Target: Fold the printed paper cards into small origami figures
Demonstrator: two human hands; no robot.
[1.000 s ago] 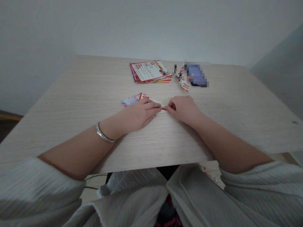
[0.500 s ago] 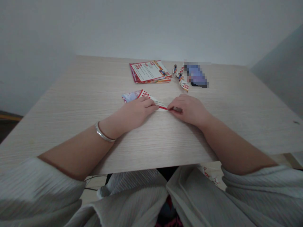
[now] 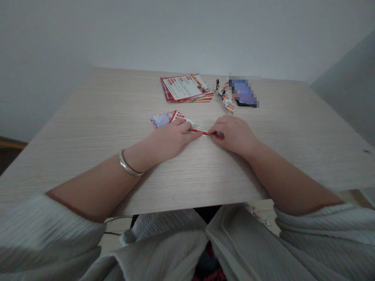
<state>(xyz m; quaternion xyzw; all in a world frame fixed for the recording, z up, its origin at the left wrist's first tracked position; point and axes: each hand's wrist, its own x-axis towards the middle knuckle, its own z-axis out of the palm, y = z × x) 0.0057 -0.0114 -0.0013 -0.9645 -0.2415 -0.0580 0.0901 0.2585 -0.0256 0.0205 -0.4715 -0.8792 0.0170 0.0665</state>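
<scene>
A printed paper leaflet (image 3: pixel 164 119) lies on the table in front of me, folded into a pointed shape. Its left part is pale purple; a white, red-edged part tapers to a tip on the right. Across its near side rests my left hand (image 3: pixel 171 136), fingers stretched and pressing the paper down, the index finger along the red edge. My right hand (image 3: pixel 234 132) pinches the narrow tip between thumb and fingers. The part of the leaflet beneath my left hand is hidden.
Behind the leaflet sits a stack of printed leaflets (image 3: pixel 184 88). To its right lie twisted, folded paper pieces (image 3: pixel 227 102) beside a phone (image 3: pixel 244 93), partly pixelated. The pale wooden table (image 3: pixel 187 175) meets a wall at the back. Paper scraps (image 3: pixel 260 216) show below the front edge.
My left index finger has slid a little to the right along the red edge, closer to the tip. My right hand keeps its pinch almost in place.
</scene>
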